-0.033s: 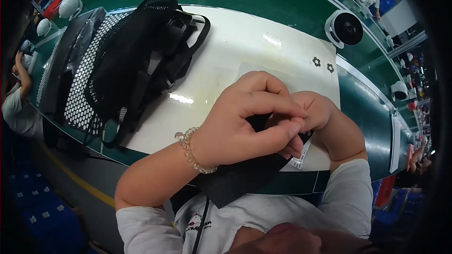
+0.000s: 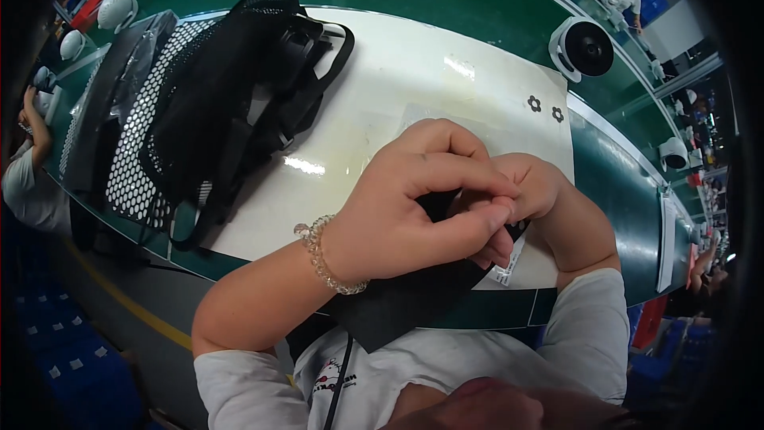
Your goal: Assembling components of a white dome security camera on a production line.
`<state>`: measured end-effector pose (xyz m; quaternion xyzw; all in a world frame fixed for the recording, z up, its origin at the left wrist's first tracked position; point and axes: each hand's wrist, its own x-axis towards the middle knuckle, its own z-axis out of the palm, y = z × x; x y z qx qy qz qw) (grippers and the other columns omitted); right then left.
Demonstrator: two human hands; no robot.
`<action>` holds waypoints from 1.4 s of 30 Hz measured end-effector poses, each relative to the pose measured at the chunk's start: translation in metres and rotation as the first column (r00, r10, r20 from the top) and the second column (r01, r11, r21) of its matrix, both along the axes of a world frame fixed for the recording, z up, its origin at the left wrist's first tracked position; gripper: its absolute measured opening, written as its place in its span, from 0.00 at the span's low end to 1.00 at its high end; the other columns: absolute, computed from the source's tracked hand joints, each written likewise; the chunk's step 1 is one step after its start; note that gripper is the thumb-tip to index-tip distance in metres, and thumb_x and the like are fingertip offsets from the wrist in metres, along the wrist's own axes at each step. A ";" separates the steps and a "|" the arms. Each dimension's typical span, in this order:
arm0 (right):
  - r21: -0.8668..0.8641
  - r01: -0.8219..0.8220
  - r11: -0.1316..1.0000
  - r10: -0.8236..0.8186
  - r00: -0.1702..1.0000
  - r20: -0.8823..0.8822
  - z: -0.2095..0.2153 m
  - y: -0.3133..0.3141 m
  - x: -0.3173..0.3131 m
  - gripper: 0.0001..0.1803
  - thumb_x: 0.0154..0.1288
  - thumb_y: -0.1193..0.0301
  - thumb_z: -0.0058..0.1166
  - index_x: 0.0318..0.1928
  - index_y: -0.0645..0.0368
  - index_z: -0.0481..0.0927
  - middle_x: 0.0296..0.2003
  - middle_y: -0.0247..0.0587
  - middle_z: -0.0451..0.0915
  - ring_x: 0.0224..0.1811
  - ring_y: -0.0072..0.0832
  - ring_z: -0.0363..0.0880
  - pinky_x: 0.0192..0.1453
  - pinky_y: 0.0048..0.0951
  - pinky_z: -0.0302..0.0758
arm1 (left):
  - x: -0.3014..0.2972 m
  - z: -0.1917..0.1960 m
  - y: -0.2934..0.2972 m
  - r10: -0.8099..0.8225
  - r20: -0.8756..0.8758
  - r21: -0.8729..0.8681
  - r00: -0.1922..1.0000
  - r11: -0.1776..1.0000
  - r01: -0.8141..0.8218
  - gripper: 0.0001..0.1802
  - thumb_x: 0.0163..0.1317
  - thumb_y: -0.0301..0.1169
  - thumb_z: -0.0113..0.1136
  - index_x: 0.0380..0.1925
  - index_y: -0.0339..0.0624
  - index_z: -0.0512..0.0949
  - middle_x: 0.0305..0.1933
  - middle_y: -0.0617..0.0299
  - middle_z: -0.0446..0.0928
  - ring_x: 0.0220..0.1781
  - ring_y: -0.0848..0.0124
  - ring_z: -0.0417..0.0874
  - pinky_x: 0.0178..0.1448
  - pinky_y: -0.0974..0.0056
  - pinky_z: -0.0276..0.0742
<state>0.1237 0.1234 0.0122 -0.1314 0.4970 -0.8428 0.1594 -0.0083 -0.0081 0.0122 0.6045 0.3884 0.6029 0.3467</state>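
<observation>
In front of my chest, my left hand (image 2: 406, 211) is closed, thumb and forefinger pinched at the fingers of my right hand (image 2: 529, 187). My right hand is curled inward, its fingers partly behind the left ones. What the fingertips grip is too small or hidden to make out. A piece of black fabric (image 2: 390, 310) lies below the hands, over the table's front edge, and black also shows in the gap between them. Beside the right fingers a small clear packet (image 2: 507, 268) with a white printed label pokes out.
On the left of the white work mat (image 2: 382, 56) lies a black mesh bag with straps (image 2: 231, 103). Further left are more black and perforated pieces (image 2: 135, 151). Two flower-shaped marks (image 2: 546, 109) show at the mat's right. A round white-and-black device (image 2: 585, 49) stands beyond.
</observation>
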 end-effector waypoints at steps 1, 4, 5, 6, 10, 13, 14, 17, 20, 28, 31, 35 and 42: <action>-0.001 0.000 1.000 0.000 1.000 0.014 -0.002 0.000 0.001 0.20 0.65 0.60 0.44 0.26 0.66 0.76 0.22 0.44 0.76 0.29 0.32 0.76 0.35 0.29 0.73 | 0.000 -0.001 0.000 0.000 0.014 -0.001 1.000 1.000 0.000 0.10 0.48 0.27 0.61 0.33 0.40 0.80 0.38 0.58 0.72 0.40 0.70 0.74 0.44 0.69 0.69; -0.020 0.011 1.000 -0.010 0.999 0.053 -0.003 0.000 0.005 0.20 0.65 0.61 0.44 0.26 0.67 0.77 0.23 0.44 0.76 0.30 0.33 0.76 0.36 0.29 0.73 | 0.004 -0.002 0.001 0.000 0.011 0.016 1.000 1.000 0.000 0.10 0.48 0.27 0.61 0.33 0.41 0.80 0.38 0.58 0.72 0.40 0.70 0.74 0.45 0.68 0.69; -0.008 0.006 1.000 -0.006 0.999 0.034 -0.004 0.000 0.003 0.20 0.65 0.61 0.43 0.26 0.67 0.77 0.23 0.43 0.76 0.30 0.33 0.77 0.37 0.29 0.73 | 0.006 -0.003 0.002 0.025 0.040 0.007 0.999 1.000 -0.025 0.10 0.46 0.28 0.62 0.31 0.41 0.80 0.36 0.59 0.72 0.39 0.70 0.73 0.43 0.69 0.69; 0.005 0.002 1.000 -0.002 1.000 0.014 -0.005 0.000 0.002 0.20 0.65 0.62 0.43 0.26 0.67 0.77 0.23 0.43 0.76 0.30 0.33 0.77 0.38 0.29 0.73 | 0.007 -0.003 0.002 0.050 0.068 -0.002 0.996 0.999 -0.050 0.09 0.45 0.30 0.63 0.29 0.42 0.81 0.33 0.61 0.72 0.37 0.70 0.73 0.42 0.69 0.69; -0.018 -0.064 0.998 0.064 0.998 0.004 -0.008 0.004 -0.001 0.21 0.66 0.62 0.43 0.25 0.66 0.77 0.23 0.43 0.77 0.30 0.33 0.77 0.40 0.29 0.72 | 0.008 -0.004 0.002 0.049 0.070 -0.007 0.996 0.999 -0.049 0.09 0.45 0.30 0.63 0.29 0.42 0.81 0.34 0.60 0.72 0.37 0.70 0.74 0.42 0.69 0.69; 0.020 -0.066 0.998 0.067 0.997 -0.041 -0.010 0.004 -0.003 0.21 0.66 0.62 0.42 0.25 0.66 0.77 0.23 0.43 0.77 0.31 0.33 0.77 0.40 0.29 0.72 | 0.010 -0.004 0.000 0.044 0.118 -0.033 0.992 0.999 -0.040 0.09 0.45 0.30 0.63 0.29 0.41 0.81 0.34 0.60 0.72 0.37 0.70 0.74 0.41 0.69 0.70; 0.021 -0.066 0.998 0.067 0.997 -0.043 -0.010 0.004 -0.003 0.21 0.66 0.62 0.42 0.25 0.66 0.77 0.23 0.43 0.77 0.31 0.33 0.77 0.40 0.29 0.72 | 0.011 -0.003 -0.001 0.038 0.161 -0.068 0.986 0.997 -0.027 0.09 0.45 0.30 0.63 0.29 0.41 0.80 0.34 0.60 0.72 0.37 0.70 0.74 0.41 0.69 0.70; 0.028 -0.068 0.997 0.069 0.997 -0.029 -0.001 0.002 -0.004 0.21 0.66 0.62 0.42 0.25 0.65 0.77 0.23 0.43 0.77 0.31 0.33 0.77 0.40 0.30 0.72 | 0.011 -0.004 -0.001 0.030 0.195 -0.094 0.980 0.995 -0.012 0.09 0.46 0.29 0.63 0.29 0.40 0.80 0.34 0.60 0.72 0.37 0.70 0.74 0.41 0.69 0.70; 0.047 -0.075 0.996 0.075 0.997 -0.007 0.001 0.002 -0.005 0.20 0.65 0.62 0.43 0.25 0.65 0.77 0.23 0.43 0.77 0.31 0.33 0.77 0.40 0.30 0.72 | 0.008 -0.002 -0.003 -0.013 0.177 -0.102 0.984 0.994 0.032 0.08 0.48 0.26 0.61 0.31 0.39 0.79 0.37 0.58 0.70 0.37 0.72 0.75 0.41 0.70 0.72; -0.023 -0.078 0.997 0.071 0.974 -0.213 -0.037 0.003 -0.004 0.20 0.65 0.61 0.43 0.26 0.65 0.78 0.23 0.43 0.78 0.31 0.34 0.77 0.40 0.30 0.71 | 0.008 0.000 -0.004 -0.061 0.161 -0.111 0.985 0.991 0.079 0.07 0.51 0.22 0.58 0.32 0.37 0.78 0.40 0.57 0.69 0.37 0.73 0.77 0.41 0.71 0.74; -0.061 -0.100 0.993 0.074 0.942 -0.328 -0.031 0.003 -0.005 0.20 0.65 0.61 0.43 0.26 0.66 0.78 0.24 0.43 0.78 0.31 0.34 0.77 0.40 0.29 0.71 | 0.008 0.000 -0.004 -0.049 0.157 -0.122 0.986 0.990 0.069 0.07 0.51 0.23 0.58 0.32 0.37 0.78 0.39 0.57 0.69 0.37 0.73 0.76 0.40 0.71 0.74; 0.034 -0.112 0.993 0.112 0.994 0.002 0.003 0.001 -0.008 0.20 0.65 0.61 0.43 0.26 0.65 0.78 0.24 0.43 0.78 0.31 0.33 0.77 0.41 0.29 0.71 | 0.005 -0.003 -0.004 -0.037 0.108 -0.090 0.993 0.995 0.047 0.07 0.50 0.23 0.58 0.32 0.38 0.78 0.38 0.57 0.70 0.37 0.74 0.76 0.41 0.71 0.73; 0.071 -0.057 0.996 0.057 0.998 0.005 -0.002 0.003 -0.002 0.21 0.65 0.60 0.42 0.26 0.65 0.78 0.23 0.43 0.78 0.31 0.33 0.77 0.40 0.28 0.71 | 0.006 -0.004 -0.001 -0.017 0.055 -0.031 0.998 0.999 0.019 0.07 0.50 0.23 0.58 0.31 0.39 0.78 0.39 0.58 0.70 0.36 0.74 0.76 0.41 0.71 0.72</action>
